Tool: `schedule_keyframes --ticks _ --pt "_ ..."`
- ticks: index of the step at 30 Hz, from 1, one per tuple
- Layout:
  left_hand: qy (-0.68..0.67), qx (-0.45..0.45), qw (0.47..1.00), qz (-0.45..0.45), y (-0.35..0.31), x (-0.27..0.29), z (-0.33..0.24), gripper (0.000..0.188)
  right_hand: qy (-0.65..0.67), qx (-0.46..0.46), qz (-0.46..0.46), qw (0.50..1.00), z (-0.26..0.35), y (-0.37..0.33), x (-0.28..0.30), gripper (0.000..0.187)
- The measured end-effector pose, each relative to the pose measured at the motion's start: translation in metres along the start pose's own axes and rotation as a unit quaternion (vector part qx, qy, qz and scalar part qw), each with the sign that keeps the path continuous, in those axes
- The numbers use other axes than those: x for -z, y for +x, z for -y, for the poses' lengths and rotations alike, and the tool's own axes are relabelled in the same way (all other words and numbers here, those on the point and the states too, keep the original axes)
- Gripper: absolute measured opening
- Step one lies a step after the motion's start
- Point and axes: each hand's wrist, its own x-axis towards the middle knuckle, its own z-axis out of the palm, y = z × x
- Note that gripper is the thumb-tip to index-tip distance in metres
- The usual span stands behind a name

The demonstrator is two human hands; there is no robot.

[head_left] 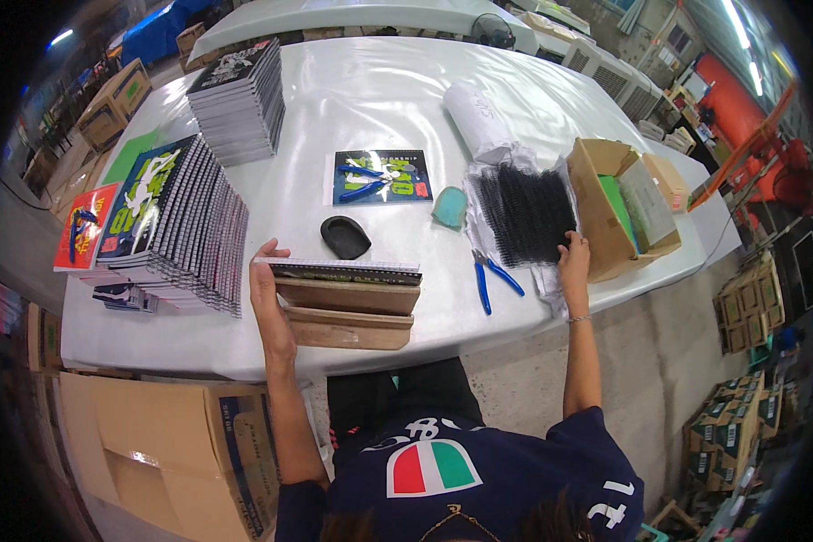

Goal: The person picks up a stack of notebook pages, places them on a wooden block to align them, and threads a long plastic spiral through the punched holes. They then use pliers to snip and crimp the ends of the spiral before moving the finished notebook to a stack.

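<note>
A notebook (352, 273) with a dark printed cover stands on edge in a slotted wooden stand (352, 334) near the front of the table. My left hand (269, 294) is closed around its left end, partly behind it. To the right, a dense pile of black binding coils (526, 212) lies on white wrapping. At the pile's lower right edge my right hand (574, 257) has its fingers bent on a coil; the fingertips are partly hidden. Blue-handled pliers (492, 275) lie spread between the stand and that hand. A black oval dish (346, 238) sits just beyond the stand.
Bound notebooks form tall stacks at the left (176, 226) and far left (238, 104). Another notebook (406, 181) with blue pliers on it lies mid-table, near a teal pad (449, 209). A white roll (476, 117) and open cardboard box (601, 212) stand right; a large carton (144, 452) is below left.
</note>
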Motion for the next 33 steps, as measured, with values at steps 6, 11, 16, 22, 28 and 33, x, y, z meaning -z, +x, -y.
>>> schedule_keyframes --ticks 6,11,16,22,28,33 --pt "0.002 0.005 1.0 0.002 -0.01 0.004 -0.004 0.053 0.041 -0.075 0.064 0.994 -0.002 0.013 0.008 0.019" --pt "0.012 -0.016 0.999 -0.044 -0.021 -0.001 -0.014 0.05 0.087 -0.143 0.014 0.986 -0.003 0.016 0.022 0.023" --pt "0.159 -0.206 0.948 -0.185 -0.036 -0.011 -0.016 0.041 0.273 -0.18 -0.03 0.944 0.0 0.017 0.026 0.023" --pt "0.339 -0.278 0.898 -0.018 -0.058 -0.053 -0.028 0.04 0.523 -0.161 0.008 0.837 0.052 0.017 0.037 0.021" --pt "0.414 -0.28 0.865 0.051 -0.062 -0.103 -0.023 0.056 0.747 -0.185 0.086 0.633 0.071 0.02 0.039 0.022" --pt "0.449 -0.252 0.856 0.049 -0.055 -0.116 -0.018 0.05 0.742 -0.035 0.026 0.669 0.158 0.014 0.06 0.016"
